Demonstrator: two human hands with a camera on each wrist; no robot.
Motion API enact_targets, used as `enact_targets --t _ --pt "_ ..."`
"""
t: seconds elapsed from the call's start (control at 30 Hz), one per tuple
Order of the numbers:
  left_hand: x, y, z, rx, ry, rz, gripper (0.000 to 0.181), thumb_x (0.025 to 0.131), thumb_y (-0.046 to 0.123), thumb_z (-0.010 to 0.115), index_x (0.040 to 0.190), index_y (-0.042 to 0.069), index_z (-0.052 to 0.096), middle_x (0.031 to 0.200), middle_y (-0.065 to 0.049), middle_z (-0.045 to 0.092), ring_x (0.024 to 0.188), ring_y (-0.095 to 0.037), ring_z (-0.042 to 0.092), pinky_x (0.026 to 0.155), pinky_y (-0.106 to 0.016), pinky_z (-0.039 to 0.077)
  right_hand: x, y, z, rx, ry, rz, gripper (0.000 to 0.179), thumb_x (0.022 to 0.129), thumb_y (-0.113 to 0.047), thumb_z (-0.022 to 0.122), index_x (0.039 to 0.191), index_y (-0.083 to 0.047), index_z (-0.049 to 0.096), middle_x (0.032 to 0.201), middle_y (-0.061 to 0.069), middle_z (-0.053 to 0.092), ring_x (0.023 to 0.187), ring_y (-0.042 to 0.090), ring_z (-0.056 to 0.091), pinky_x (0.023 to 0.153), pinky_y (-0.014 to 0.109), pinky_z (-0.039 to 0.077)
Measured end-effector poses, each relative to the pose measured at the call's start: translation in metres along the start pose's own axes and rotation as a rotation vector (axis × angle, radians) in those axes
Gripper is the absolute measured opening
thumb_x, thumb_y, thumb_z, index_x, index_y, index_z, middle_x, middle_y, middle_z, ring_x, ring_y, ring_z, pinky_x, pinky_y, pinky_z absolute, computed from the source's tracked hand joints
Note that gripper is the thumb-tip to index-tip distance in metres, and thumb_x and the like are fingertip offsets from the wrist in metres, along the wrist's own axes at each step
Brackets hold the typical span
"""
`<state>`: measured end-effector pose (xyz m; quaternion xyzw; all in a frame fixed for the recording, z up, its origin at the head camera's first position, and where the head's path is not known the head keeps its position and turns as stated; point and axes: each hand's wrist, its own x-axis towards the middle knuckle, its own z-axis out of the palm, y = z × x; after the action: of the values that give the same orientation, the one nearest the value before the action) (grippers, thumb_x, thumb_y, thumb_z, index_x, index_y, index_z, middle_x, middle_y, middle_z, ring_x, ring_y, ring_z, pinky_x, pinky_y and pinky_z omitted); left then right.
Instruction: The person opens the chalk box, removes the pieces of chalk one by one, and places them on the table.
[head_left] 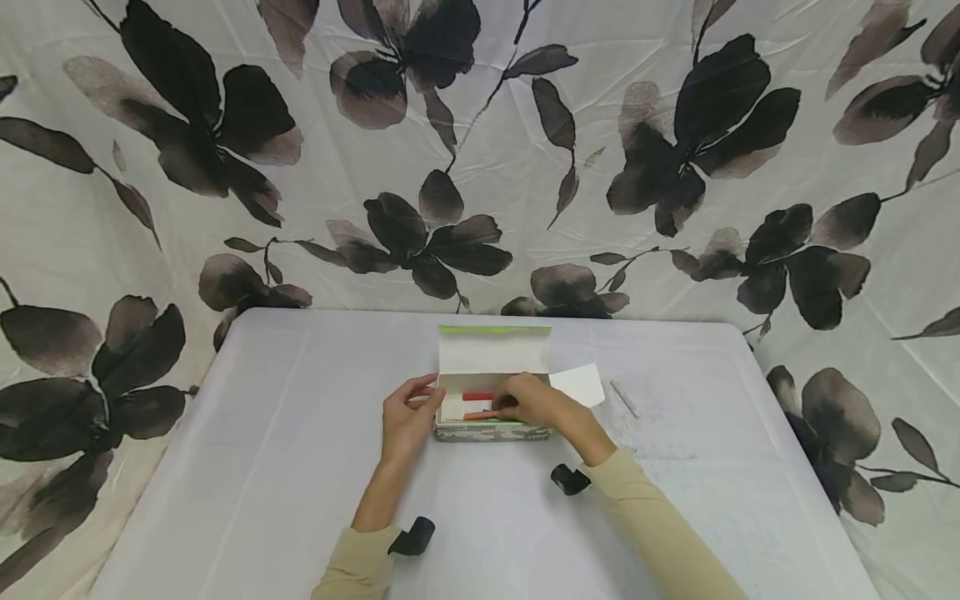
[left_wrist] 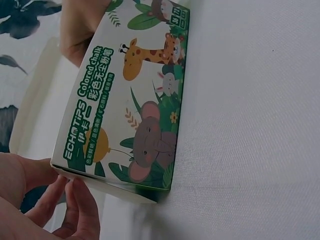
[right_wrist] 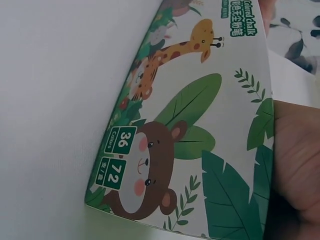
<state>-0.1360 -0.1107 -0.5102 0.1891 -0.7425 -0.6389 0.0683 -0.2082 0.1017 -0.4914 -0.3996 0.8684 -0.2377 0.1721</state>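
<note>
An open box of colored chalk [head_left: 491,432] stands on the table with its lid raised at the back. A red chalk stick [head_left: 477,397] and an orange one [head_left: 478,415] lie inside. My left hand [head_left: 405,417] grips the box's left end; in the left wrist view, the thumb and fingers [left_wrist: 82,207] pinch around its corner and side flap. Reaching into the box from the right is my right hand [head_left: 531,400], fingers bent down beside the orange stick. Whether they pinch a stick is hidden. In the right wrist view the printed box front [right_wrist: 190,125] covers the fingertips.
A pale chalk stick [head_left: 625,399] lies on the white table [head_left: 285,467] right of the box, near the spread side flap [head_left: 579,384]. Faint chalk smudges mark the cloth there. A floral curtain [head_left: 525,208] hangs behind the table.
</note>
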Motion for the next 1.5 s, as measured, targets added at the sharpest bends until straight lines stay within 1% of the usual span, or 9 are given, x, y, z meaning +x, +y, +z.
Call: enact_targets --t 0.27,0.5,0.63,0.8,0.9,1.03,1.13,1.33,1.5 --pt "-0.001 0.000 -0.001 0.012 0.016 0.006 0.027 0.094 0.011 0.075 0.120 0.004 0.074 0.106 -0.014 0.068 0.079 -0.010 0.062 0.063 -0.017 0.050 0.000 -0.001 0.002 0.011 -0.003 -0.003 0.005 0.092 -0.003 0.076 0.096 0.000 0.074 0.088 0.005 0.070 0.074 0.011 0.057 0.070 0.023 0.049" --pt "-0.001 -0.001 0.000 0.026 0.017 0.010 0.027 0.094 0.012 0.074 0.120 0.005 0.075 0.106 -0.014 0.068 0.080 -0.012 0.061 0.063 -0.018 0.049 0.004 -0.002 0.004 -0.067 -0.018 0.024 0.007 0.092 -0.008 0.077 0.096 -0.003 0.075 0.087 0.001 0.070 0.075 0.009 0.055 0.072 0.025 0.050" --pt "-0.001 -0.001 0.000 0.034 0.025 0.022 0.027 0.093 0.012 0.075 0.119 0.005 0.075 0.105 -0.013 0.069 0.081 -0.014 0.061 0.064 -0.018 0.048 0.001 -0.003 -0.002 -0.090 -0.036 -0.011 0.006 0.093 -0.009 0.076 0.095 -0.003 0.078 0.087 0.003 0.072 0.075 0.012 0.058 0.073 0.027 0.051" --pt "-0.002 -0.001 0.001 0.048 0.032 0.026 0.027 0.093 0.012 0.075 0.119 0.004 0.075 0.103 -0.012 0.068 0.081 -0.015 0.061 0.065 -0.020 0.047 -0.010 0.000 -0.011 -0.015 -0.034 -0.015 0.007 0.096 -0.006 0.072 0.098 -0.002 0.077 0.090 0.003 0.072 0.077 0.011 0.058 0.073 0.026 0.050" --pt "-0.003 -0.001 0.001 0.051 0.028 0.018 0.027 0.093 0.012 0.075 0.119 0.005 0.075 0.103 -0.012 0.068 0.082 -0.015 0.061 0.065 -0.019 0.046 -0.019 0.004 -0.017 0.061 0.000 -0.017 0.012 0.098 -0.005 0.069 0.108 -0.001 0.075 0.096 0.004 0.072 0.079 0.010 0.056 0.073 0.025 0.050" --pt "-0.003 -0.003 0.001 0.049 0.023 0.022 0.027 0.094 0.011 0.074 0.120 0.004 0.075 0.104 -0.013 0.068 0.082 -0.016 0.061 0.066 -0.018 0.047 -0.031 0.009 -0.026 0.166 0.065 -0.004 0.020 0.098 -0.005 0.068 0.117 0.000 0.073 0.100 0.005 0.073 0.084 0.009 0.062 0.077 0.024 0.053" --pt "-0.002 -0.003 0.002 0.048 0.021 0.022 0.028 0.094 0.012 0.074 0.120 0.005 0.074 0.104 -0.012 0.068 0.081 -0.015 0.061 0.065 -0.019 0.047 -0.040 0.014 -0.034 0.223 0.131 0.021 0.021 0.097 -0.006 0.070 0.118 -0.001 0.073 0.100 0.005 0.073 0.090 0.012 0.066 0.081 0.026 0.056" --pt "-0.001 -0.001 0.000 0.048 0.015 0.013 0.029 0.093 0.013 0.075 0.121 0.006 0.074 0.104 -0.011 0.068 0.082 -0.017 0.060 0.065 -0.020 0.046 -0.058 0.023 -0.047 0.288 0.257 0.090 0.020 0.097 -0.011 0.072 0.115 -0.005 0.075 0.100 0.001 0.072 0.092 0.015 0.067 0.084 0.032 0.057" --pt "-0.002 -0.003 0.001 0.043 0.015 0.021 0.028 0.094 0.012 0.074 0.121 0.005 0.074 0.104 -0.012 0.068 0.082 -0.016 0.060 0.064 -0.019 0.046 -0.075 0.032 -0.050 0.321 0.340 0.130 0.022 0.096 -0.012 0.073 0.116 -0.004 0.074 0.102 0.003 0.074 0.094 0.017 0.068 0.085 0.031 0.057"
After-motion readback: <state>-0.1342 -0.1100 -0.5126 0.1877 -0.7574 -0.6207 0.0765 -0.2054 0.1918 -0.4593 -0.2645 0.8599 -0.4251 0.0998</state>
